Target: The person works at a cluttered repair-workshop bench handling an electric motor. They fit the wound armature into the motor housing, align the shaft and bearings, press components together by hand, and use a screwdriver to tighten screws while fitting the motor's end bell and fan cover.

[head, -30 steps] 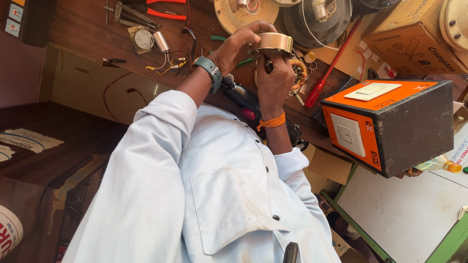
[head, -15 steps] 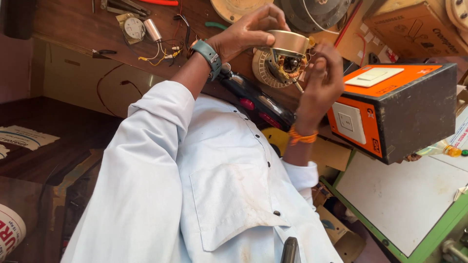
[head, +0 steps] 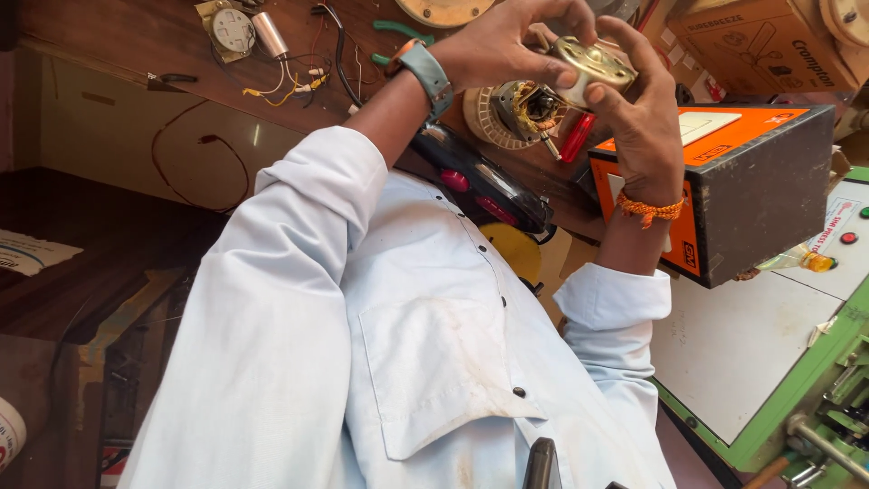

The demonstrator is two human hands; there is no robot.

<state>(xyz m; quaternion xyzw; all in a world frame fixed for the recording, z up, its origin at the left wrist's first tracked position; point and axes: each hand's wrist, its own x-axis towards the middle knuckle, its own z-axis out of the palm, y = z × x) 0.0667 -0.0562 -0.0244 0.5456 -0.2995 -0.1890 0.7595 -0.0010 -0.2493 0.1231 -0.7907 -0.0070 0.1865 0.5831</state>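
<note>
Over the cluttered wooden tabletop (head: 136,45) both hands — left hand (head: 493,45), right hand (head: 638,118) — have fingers clamped around a round brass-coloured motor part (head: 593,62), steadying it above the copper-wound stator (head: 516,113).

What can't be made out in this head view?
- Round brass-coloured metal part: underside covered by the left hand and right hand gripping it.
- Copper-wound motor core: partly behind both hands.
- Tan round disc: cut off by the top edge.
- Wire ends by the silver cylinder: too small.
</note>
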